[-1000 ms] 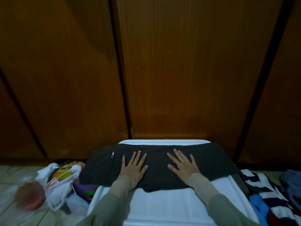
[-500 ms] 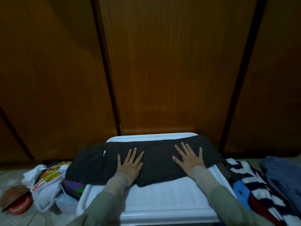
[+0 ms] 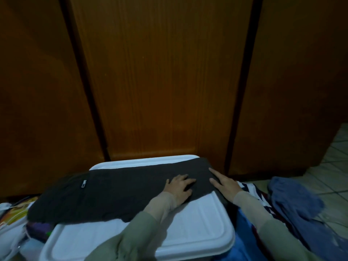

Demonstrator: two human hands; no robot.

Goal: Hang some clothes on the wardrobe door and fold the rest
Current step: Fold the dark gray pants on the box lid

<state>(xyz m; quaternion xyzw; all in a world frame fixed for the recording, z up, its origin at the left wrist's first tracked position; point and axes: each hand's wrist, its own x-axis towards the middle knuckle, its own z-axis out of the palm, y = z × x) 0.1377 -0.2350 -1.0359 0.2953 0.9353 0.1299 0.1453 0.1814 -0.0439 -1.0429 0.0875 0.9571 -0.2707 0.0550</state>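
- the dark garment [image 3: 116, 193] lies as a long folded band across the white lid [image 3: 197, 228], lower centre of the frame; its left end overhangs the lid at lower left.
- your left hand [image 3: 178, 187] rests on the cloth near its right end, fingers slightly bent, gripping nothing.
- your right hand [image 3: 223, 183] lies flat at the garment's right edge, fingers straight; the two hands sit close together.
- risk: the unsupported left end likely drags the band off the lid once you lift the right side.
- risk: the lid looks smooth, so a sideways push probably slides the whole fold rather than creasing it.
- risk: the striped cloth [image 3: 252, 193] and blue cloth [image 3: 293, 198] at lower right sit just beside your right hand; you could snag them.
- the wardrobe door [image 3: 162, 76] fills the upper frame; nothing is seen hanging on it.
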